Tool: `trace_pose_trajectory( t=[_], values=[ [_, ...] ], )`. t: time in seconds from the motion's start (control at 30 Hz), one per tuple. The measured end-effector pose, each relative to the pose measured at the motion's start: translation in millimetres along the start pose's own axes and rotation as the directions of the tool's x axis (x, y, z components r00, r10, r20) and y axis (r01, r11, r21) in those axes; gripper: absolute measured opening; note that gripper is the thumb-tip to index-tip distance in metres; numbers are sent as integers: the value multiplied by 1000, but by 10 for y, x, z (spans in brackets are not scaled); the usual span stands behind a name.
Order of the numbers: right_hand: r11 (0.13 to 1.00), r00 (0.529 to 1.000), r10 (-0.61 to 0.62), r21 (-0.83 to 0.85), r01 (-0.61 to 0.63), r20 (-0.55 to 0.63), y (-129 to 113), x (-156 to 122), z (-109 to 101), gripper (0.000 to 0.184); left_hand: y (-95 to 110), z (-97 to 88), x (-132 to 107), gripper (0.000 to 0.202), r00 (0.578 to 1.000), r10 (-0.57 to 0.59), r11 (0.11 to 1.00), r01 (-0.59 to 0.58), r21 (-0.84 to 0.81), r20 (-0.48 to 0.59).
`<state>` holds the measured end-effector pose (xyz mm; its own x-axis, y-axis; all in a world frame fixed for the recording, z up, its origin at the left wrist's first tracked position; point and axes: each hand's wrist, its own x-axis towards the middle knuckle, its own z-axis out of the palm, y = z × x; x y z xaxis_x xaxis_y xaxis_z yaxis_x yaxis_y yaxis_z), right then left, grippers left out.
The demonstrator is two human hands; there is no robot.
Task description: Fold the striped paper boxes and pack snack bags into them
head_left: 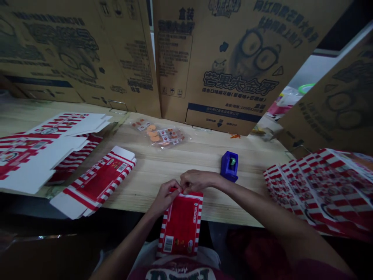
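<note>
A red box with white stripes (180,225) stands on end between my lap and the table edge. My left hand (165,194) and my right hand (196,181) both pinch its top end, fingers curled and meeting at the flap. A small blue tape dispenser (229,166) sits on the wooden table (186,155) just right of my right hand.
Flat striped carton blanks lie at left (93,182) and far left (37,151), and a fanned stack lies at right (320,190). A clear bag of orange pieces (160,134) rests farther back. Large brown cardboard boxes (221,62) wall the table's far side.
</note>
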<state>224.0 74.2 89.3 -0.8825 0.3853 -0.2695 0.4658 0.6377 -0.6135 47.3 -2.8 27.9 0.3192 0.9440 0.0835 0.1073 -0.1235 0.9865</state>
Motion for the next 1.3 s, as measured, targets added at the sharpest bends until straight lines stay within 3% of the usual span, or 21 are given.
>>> trace_pose_trajectory(
  t=[0.2,0.3,0.37,0.43,0.53,0.63,0.7,0.8,0.87,0.93,1.0,1.1,1.17,1.3],
  values=[
    [979,974,149,-114,-170,-172,-89,-15,111,22,-3,-18,-28,18,999,-49,999,49,-12,-16],
    [979,953,201,26,-200,-226,-14,-37,140,29,42,-25,-48,18,997,-81,997,81,-9,-16],
    [957,969,205,237,-169,-135,94,-41,158,35,81,-26,-61,18,998,-64,998,64,8,-6],
    [851,985,169,498,-165,39,206,-40,198,38,121,-28,-76,17,1000,-20,999,20,31,5],
    [543,970,135,804,-243,202,289,-39,335,40,166,-36,-111,14,1000,28,999,-28,40,4],
    [247,965,194,944,-221,175,251,-44,523,40,171,-39,-155,11,999,44,999,-44,25,6],
    [160,962,245,973,-165,123,204,-56,602,39,172,-40,-186,13,1000,18,1000,-18,-10,-2],
    [168,968,241,979,-118,75,161,-123,555,38,281,-81,-241,28,995,-84,992,79,-102,-53],
    [259,969,249,963,-70,3,141,-224,426,39,488,-149,-289,31,991,-76,995,68,-75,-107],
    [388,948,302,921,-26,-101,106,-371,282,40,780,-222,-345,23,985,62,996,-51,72,-158],
    [442,917,365,897,-19,-161,51,-538,185,44,1056,-242,-399,23,941,297,934,-250,254,-165],
    [309,893,432,951,-15,-126,-17,-731,198,54,1180,-91,-431,39,794,608,701,-547,457,17],
    [244,871,475,970,7,-126,-8,-768,315,51,1005,98,-416,40,720,653,545,-661,516,233],
    [274,850,503,961,14,-156,146,-617,689,41,383,366,-413,36,737,441,474,-676,565,512]
  ],
)
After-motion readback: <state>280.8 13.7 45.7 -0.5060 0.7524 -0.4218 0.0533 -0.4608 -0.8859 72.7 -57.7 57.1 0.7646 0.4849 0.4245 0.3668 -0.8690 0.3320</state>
